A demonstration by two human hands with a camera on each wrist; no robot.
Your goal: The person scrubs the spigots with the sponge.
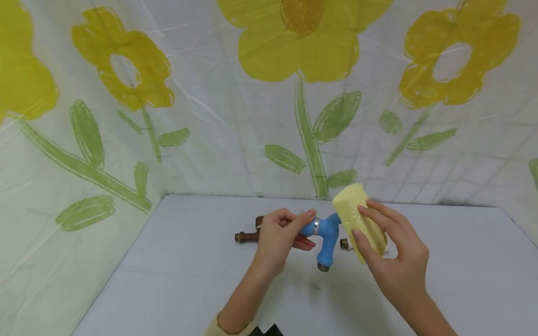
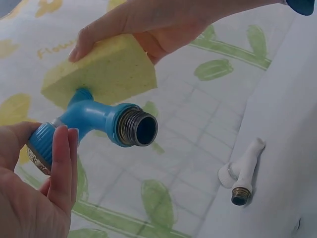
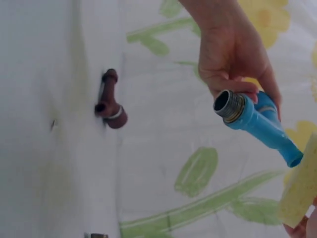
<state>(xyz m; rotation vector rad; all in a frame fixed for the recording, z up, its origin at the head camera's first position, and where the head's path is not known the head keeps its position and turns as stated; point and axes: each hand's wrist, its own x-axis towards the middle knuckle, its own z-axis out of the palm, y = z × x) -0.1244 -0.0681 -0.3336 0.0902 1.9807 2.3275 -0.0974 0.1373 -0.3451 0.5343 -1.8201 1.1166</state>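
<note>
My left hand (image 1: 273,242) grips a blue plastic tap (image 1: 329,233) by its ribbed knob (image 2: 41,144), thumb on one side and fingers on the other. The tap is held up over the table, its threaded metal end (image 2: 141,128) pointing toward me and down. A pale yellow sponge (image 1: 357,212) is in my right hand (image 1: 401,256), pinched between thumb and fingers. In the left wrist view the tap's spout end meets the broad face of the sponge. The right wrist view shows the spout (image 3: 292,154) right at the sponge's edge.
Behind my left hand a brown tap (image 1: 247,237) lies on the white table (image 1: 168,280). A white tap (image 2: 245,168) lies further right, mostly hidden behind the sponge in the head view. A small dark speck (image 1: 317,287) marks the tabletop. A flower-printed sheet (image 1: 210,154) hangs behind.
</note>
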